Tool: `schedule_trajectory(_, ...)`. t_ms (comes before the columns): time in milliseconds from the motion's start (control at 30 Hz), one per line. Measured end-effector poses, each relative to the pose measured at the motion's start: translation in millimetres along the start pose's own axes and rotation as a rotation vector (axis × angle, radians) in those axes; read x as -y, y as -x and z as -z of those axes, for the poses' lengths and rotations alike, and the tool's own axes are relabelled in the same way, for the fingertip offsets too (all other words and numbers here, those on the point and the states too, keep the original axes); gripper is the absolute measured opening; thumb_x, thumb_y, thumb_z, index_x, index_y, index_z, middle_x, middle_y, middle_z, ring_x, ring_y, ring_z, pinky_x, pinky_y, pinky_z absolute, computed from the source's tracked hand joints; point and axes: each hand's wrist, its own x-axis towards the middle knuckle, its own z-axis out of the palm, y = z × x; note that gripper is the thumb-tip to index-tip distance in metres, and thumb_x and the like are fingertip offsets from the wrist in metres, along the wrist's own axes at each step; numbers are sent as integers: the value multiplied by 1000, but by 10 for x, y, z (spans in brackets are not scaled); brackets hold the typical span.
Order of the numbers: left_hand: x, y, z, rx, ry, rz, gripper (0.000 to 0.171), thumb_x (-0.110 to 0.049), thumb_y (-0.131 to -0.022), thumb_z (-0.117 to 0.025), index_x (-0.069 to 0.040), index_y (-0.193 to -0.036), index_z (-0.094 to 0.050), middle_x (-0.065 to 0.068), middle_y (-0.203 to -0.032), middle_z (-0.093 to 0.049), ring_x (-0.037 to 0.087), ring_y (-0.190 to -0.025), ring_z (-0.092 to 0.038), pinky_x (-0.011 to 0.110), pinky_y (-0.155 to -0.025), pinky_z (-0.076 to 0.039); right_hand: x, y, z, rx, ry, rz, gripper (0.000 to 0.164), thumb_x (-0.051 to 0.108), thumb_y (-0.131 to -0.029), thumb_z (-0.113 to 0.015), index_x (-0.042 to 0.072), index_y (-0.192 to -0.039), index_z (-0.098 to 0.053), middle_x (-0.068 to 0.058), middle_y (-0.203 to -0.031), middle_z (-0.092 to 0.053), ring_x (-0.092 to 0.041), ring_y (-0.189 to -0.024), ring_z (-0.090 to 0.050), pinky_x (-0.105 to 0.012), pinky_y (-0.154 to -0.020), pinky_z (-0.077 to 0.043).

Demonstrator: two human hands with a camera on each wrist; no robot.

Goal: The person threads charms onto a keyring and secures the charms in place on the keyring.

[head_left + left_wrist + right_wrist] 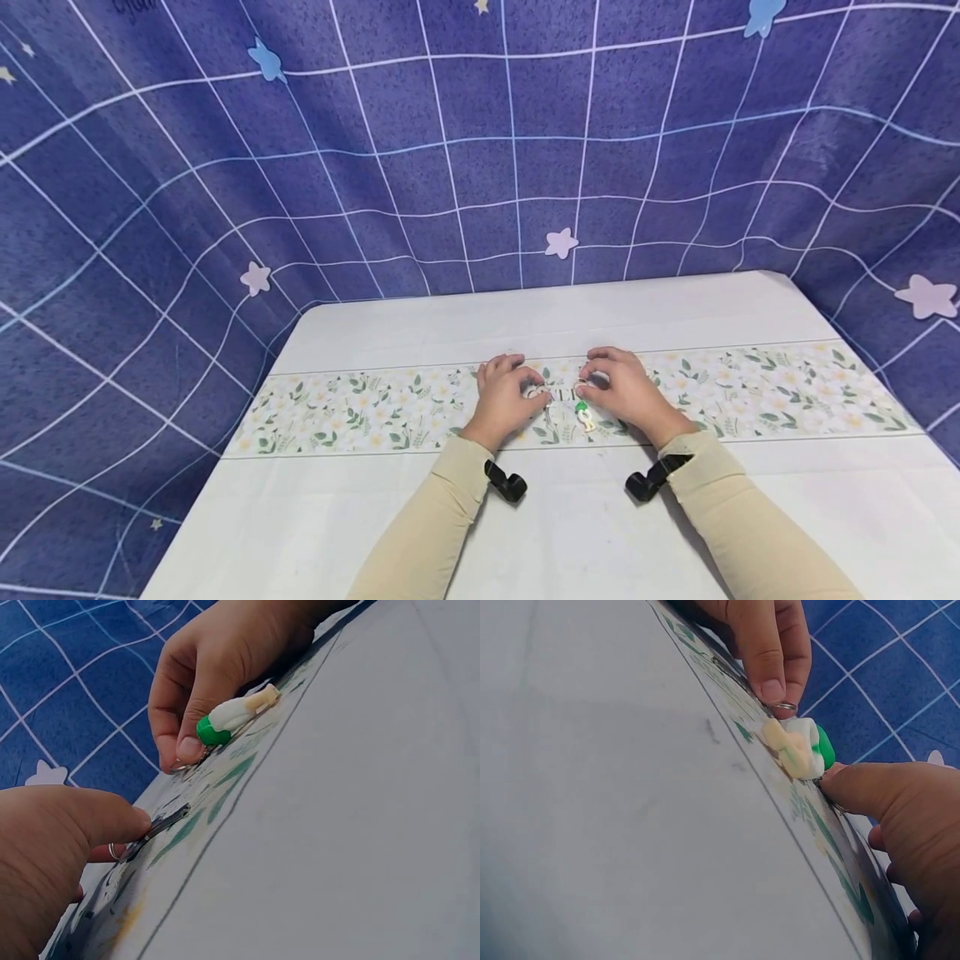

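Note:
Over the floral strip, my left hand [504, 402] pinches a small metal ring [784, 706] between thumb and fingers. A dark metal piece that looks like a key [169, 823] sticks out from under that thumb. Just across from it, my right hand [626, 392] pinches another small ring [178, 766]. Beside the right thumb lies a little figure charm [799, 746], green at one end, white in the middle and pale yellow at the other. The hands are a short gap apart, with some printed lettering on the strip between them. How the charm joins the right ring is hidden.
A white cloth [315, 500] covers the table, crossed by a strip printed with flowers and leaves [360, 412]. Behind and at both sides hangs a blue curtain [480, 167] with grid lines and stars. Each wrist wears a black strap mount [507, 483].

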Motion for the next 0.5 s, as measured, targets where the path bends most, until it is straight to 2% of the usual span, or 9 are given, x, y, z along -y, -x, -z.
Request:
schedule_trajectory(167, 14, 10, -25, -29, -52, -16, 24, -44, -86, -76, -23, -98, -74, 8, -143, -54, 34, -139, -36, 61, -118, -13, -6, -12, -7, 4, -13, -8, 18, 23, -83, -83, 16, -88, -67, -20, -129, -62, -42, -123, -54, -59, -109, -32)
schedule_trajectory(367, 19, 14, -58, -71, -67, -49, 24, -45, -86, -76, -23, -95, -73, 6, -138, -57, 32, -135, -41, 58, -118, -16, -5, -22, -8, -1, -34, -5, 21, 22, -83, -84, 19, -81, -63, -18, -126, -63, -43, -122, -55, -58, -109, -33)
schedule_trajectory(500, -8, 15, -64, -84, -120, -50, 25, -46, -85, -75, -24, -95, -74, 5, -138, -58, 31, -135, -41, 60, -117, -17, -5, -13, 2, -1, -55, -13, 19, 20, -84, -82, 18, -79, -63, -19, -126, -63, -44, -122, -54, -59, -108, -33)
